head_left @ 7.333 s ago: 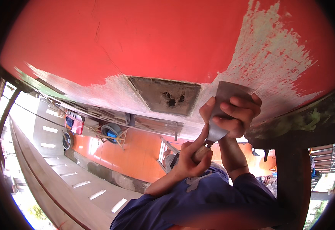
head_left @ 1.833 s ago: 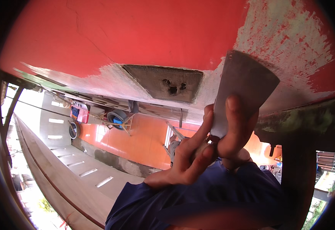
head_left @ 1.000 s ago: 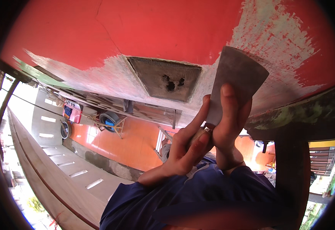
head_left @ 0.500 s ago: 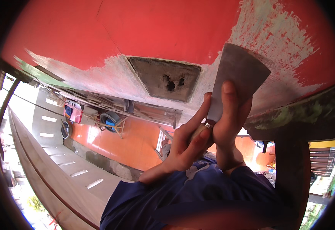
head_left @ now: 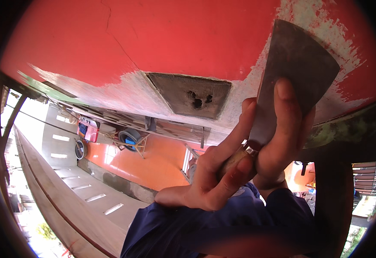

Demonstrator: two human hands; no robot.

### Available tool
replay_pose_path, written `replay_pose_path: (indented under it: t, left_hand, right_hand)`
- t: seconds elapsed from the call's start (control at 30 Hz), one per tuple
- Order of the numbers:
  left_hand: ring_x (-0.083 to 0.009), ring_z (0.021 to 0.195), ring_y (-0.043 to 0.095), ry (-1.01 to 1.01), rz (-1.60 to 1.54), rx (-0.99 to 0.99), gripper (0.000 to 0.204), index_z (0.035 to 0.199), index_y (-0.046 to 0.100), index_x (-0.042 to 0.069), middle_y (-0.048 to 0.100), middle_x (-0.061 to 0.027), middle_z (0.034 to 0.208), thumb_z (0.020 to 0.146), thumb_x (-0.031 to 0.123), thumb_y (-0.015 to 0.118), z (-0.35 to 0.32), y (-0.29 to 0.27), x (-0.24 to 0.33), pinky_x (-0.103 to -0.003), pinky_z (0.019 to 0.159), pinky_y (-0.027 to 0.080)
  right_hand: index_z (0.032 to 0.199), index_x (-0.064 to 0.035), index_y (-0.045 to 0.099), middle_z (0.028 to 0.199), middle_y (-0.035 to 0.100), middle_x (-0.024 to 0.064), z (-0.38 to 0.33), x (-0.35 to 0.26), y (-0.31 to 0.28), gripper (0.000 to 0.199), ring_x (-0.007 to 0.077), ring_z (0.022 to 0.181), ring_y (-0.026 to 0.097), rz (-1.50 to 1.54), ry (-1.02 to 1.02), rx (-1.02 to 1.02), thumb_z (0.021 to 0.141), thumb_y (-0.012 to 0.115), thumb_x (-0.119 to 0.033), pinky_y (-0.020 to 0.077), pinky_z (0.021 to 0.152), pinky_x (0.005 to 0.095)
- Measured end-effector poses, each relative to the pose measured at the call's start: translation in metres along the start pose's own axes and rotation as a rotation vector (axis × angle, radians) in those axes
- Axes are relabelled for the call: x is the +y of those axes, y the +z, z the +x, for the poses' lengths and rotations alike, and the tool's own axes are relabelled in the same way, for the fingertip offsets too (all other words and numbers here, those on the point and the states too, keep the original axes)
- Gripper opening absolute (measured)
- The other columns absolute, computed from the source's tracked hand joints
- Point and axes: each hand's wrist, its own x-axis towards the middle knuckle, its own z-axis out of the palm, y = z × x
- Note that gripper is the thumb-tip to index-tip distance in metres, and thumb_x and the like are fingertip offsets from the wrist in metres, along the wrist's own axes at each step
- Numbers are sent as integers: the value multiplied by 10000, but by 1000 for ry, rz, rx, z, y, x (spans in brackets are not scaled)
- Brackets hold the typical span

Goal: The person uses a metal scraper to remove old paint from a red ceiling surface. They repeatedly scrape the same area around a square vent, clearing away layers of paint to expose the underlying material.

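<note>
A wide metal scraper (head_left: 297, 69) with a dark, stained blade presses up against a red painted surface (head_left: 153, 38) overhead. My left hand (head_left: 209, 176) wraps the scraper's wooden handle from below. My right hand (head_left: 282, 137) lies on the blade's lower part, its fingers pushing on the metal. Around the blade the red paint is scraped away to a whitish patch (head_left: 325, 26). Both forearms wear dark blue sleeves (head_left: 205, 228).
A grey rectangular patch with small dark holes (head_left: 192, 94) is set in the bare whitish strip left of the scraper. A dark post (head_left: 334, 193) stands at the right. Beyond are an orange wall (head_left: 153, 163), a tyre (head_left: 130, 137) and a concrete wall (head_left: 67, 202).
The scraper blade has moved up and to the right along the red surface, and fills more of the view. Both hands kept their hold on it.
</note>
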Motion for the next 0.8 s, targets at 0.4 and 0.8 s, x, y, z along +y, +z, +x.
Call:
replay_pose_path:
  t: [0.4, 0.8]
  left_hand:
    - [-100, 797, 526, 15, -15, 51, 648, 1496, 46, -63, 587, -156, 1034, 984, 163, 373, -5, 2, -19, -177, 761, 359]
    - [-19, 436, 340, -54, 96, 184, 713, 1527, -21, 66, 446, 24, 609, 959, 267, 361, 4, 19, -1, -192, 437, 277]
  right_hand:
    - [1214, 20, 478, 1078, 580, 82, 1, -2, 1, 307, 134, 961, 540, -35, -1, -28, 958, 528, -143, 434, 822, 269]
    - [1224, 6, 483, 1090, 576, 67, 7, -12, 6, 329, 130, 967, 537, 3, 26, -8, 971, 537, -196, 435, 833, 273]
